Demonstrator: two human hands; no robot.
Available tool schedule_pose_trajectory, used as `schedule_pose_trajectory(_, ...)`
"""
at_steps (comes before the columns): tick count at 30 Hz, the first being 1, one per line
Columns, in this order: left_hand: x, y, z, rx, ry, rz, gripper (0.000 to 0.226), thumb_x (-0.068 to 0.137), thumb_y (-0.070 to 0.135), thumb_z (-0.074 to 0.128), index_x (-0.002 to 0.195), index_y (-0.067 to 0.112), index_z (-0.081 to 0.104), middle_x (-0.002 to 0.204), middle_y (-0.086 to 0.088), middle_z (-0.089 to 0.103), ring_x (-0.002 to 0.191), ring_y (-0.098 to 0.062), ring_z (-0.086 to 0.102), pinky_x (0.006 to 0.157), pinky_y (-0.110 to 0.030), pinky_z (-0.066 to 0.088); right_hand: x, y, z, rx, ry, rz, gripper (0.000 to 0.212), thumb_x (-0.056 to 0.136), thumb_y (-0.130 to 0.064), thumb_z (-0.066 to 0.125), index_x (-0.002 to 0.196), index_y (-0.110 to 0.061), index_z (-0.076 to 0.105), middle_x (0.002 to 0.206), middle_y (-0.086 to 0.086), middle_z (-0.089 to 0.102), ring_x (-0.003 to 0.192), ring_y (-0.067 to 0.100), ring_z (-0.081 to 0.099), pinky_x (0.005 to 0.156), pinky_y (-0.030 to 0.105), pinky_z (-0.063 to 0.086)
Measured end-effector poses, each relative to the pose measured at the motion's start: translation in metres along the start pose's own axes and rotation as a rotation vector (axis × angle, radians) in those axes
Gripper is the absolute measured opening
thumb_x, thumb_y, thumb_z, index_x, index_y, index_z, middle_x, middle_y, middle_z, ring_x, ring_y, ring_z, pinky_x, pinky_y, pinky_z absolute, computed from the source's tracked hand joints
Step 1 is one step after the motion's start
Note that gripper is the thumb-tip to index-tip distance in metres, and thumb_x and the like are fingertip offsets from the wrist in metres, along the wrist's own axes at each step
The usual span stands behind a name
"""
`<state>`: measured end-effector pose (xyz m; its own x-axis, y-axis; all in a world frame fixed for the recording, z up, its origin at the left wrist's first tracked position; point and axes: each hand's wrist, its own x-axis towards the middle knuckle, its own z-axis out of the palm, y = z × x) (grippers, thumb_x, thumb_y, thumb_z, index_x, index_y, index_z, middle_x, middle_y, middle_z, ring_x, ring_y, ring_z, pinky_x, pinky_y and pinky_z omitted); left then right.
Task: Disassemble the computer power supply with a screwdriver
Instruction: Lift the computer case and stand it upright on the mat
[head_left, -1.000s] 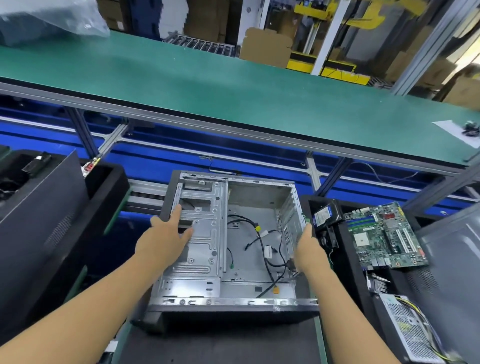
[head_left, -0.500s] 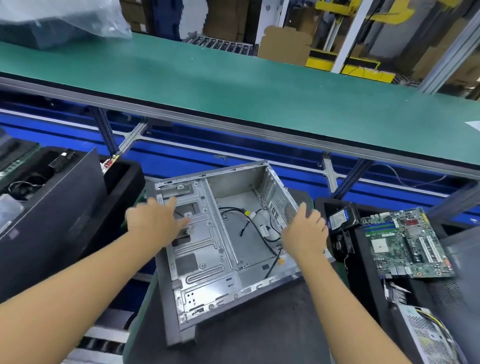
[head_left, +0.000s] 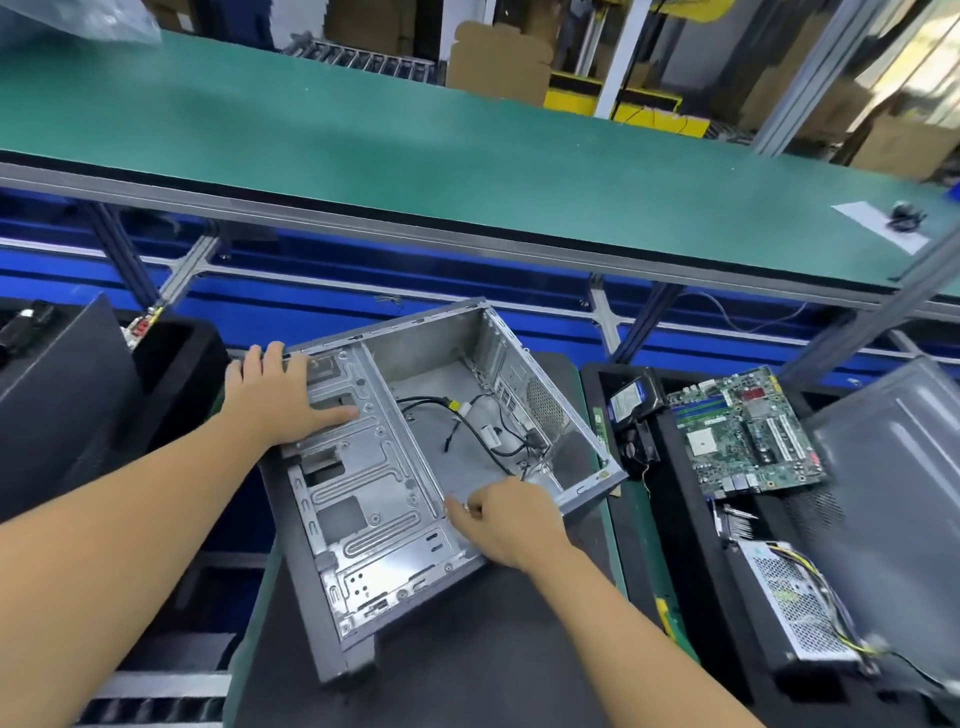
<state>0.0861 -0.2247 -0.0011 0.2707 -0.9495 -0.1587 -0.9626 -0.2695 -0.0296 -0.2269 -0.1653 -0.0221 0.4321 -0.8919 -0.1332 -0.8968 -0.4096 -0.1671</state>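
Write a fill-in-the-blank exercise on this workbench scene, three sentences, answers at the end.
The left hand lies ____ on the computer case. The motherboard sits in a tray to the case's ____. The conveyor belt beyond the case is ____ in colour.
Missing words: flat; right; green.

no text can be read.

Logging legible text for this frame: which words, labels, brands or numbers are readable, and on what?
No text is legible.
Hard drive label: printed, too blurred to read.
Motherboard: markings too small.
Red and white tag at far left: blurred.
Paper sheet on the green belt: no print discernible.
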Motion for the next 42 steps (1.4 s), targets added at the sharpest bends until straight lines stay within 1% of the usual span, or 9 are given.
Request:
schedule_pose_trajectory(7,-0.028,0.004,0.001,0.119,0.127,-0.037,0.138,0.047,0.103,-0.013,0.138,0.011,0.036,0.128,-0.015,0.053,0.108,-0.033,0.055,0.088,-0.044,0.044,0.017,0.037,-0.013,-0.025,0.046,-0.023,0.066,0.094,-0.063,0.037,0.049,-0.015,0.035,0.043,0.000,0.037,0.047,0.017,0.039,0.051,0.030,0.033)
schedule_pose_trajectory(11,-0.055,-0.003,-0.001,0.165,0.099,-0.101,0.126,0.058,0.095,-0.012,0.135,0.010,0.040,0.118,-0.013,0.057,0.099,-0.029,0.055,0.082,-0.039,0.041,0.029,0.057,-0.030,-0.166,0.190,0.042,0.059,0.097,-0.062,0.036,0.053,-0.023,0.046,0.053,-0.007,0.047,0.063,0.019,0.053,0.081,0.035,0.046)
schedule_pose_trajectory(15,-0.060,-0.005,-0.008,0.264,-0.066,-0.152,0.104,0.076,0.090,0.002,0.113,0.012,0.061,0.091,-0.004,0.058,0.077,-0.020,0.054,0.068,-0.033,0.034,0.024,0.052,-0.023,0.001,0.548,0.435,0.034,0.088,-0.043,0.066,0.108,-0.016,0.060,0.117,0.008,0.053,0.108,0.033,0.049,0.094,0.048,0.035)
schedule_pose_trajectory(20,-0.041,-0.032,0.000,0.015,-0.195,-0.196,0.086,0.081,0.088,0.016,0.080,0.015,0.063,0.070,0.000,0.064,0.059,-0.019,0.062,0.055,-0.027,0.037,0.009,0.033,-0.006,0.553,0.259,0.939,0.082,0.086,-0.040,0.064,0.146,-0.010,0.017,0.145,0.018,0.025,0.126,0.040,0.036,0.096,0.052,0.039)
schedule_pose_trajectory(25,-0.027,-0.034,0.008,-0.344,-0.332,-0.156,0.101,0.080,0.087,0.029,0.142,0.010,0.045,0.133,-0.012,0.059,0.110,-0.030,0.060,0.091,-0.040,0.047,0.001,0.033,0.005,0.887,0.125,0.946,0.020,0.096,-0.027,0.044,0.108,-0.020,0.029,0.101,0.008,0.049,0.078,0.023,0.048,0.068,0.032,0.038)
schedule_pose_trajectory(28,-0.018,-0.019,0.014,-0.645,-0.317,-0.126,0.079,0.089,0.075,0.038,0.128,0.008,0.053,0.110,-0.011,0.065,0.090,-0.024,0.062,0.077,-0.036,0.047,-0.001,0.027,0.000,0.743,0.206,0.881,0.040,0.099,-0.019,0.039,0.137,-0.012,0.028,0.088,0.011,0.060,0.067,0.025,0.054,0.052,0.030,0.037)
schedule_pose_trajectory(32,-0.010,-0.010,0.024,-0.699,-0.216,-0.254,0.056,0.092,0.060,0.047,0.085,0.006,0.061,0.071,-0.006,0.060,0.059,-0.022,0.054,0.051,-0.028,0.036,0.001,0.024,-0.004,0.627,0.221,0.853,0.033,0.100,-0.014,0.038,0.132,-0.008,0.035,0.090,0.010,0.060,0.070,0.025,0.056,0.054,0.031,0.039)
schedule_pose_trajectory(35,-0.011,-0.001,0.030,-0.690,-0.193,-0.333,0.057,0.093,0.059,0.043,0.096,0.004,0.057,0.084,-0.009,0.062,0.073,-0.028,0.059,0.060,-0.032,0.041,0.010,0.032,-0.015,0.540,0.232,0.817,0.031,0.099,-0.013,0.041,0.129,-0.005,0.038,0.098,0.012,0.057,0.082,0.028,0.055,0.070,0.034,0.045)
schedule_pose_trajectory(42,-0.012,0.009,0.026,-0.767,-0.298,-0.409,0.073,0.083,0.065,0.046,0.126,0.007,0.055,0.115,-0.014,0.059,0.096,-0.031,0.058,0.077,-0.037,0.049,0.038,0.060,-0.038,0.566,0.184,0.740,0.037,0.099,-0.022,0.046,0.133,-0.010,0.041,0.094,0.007,0.057,0.077,0.026,0.056,0.069,0.034,0.044)
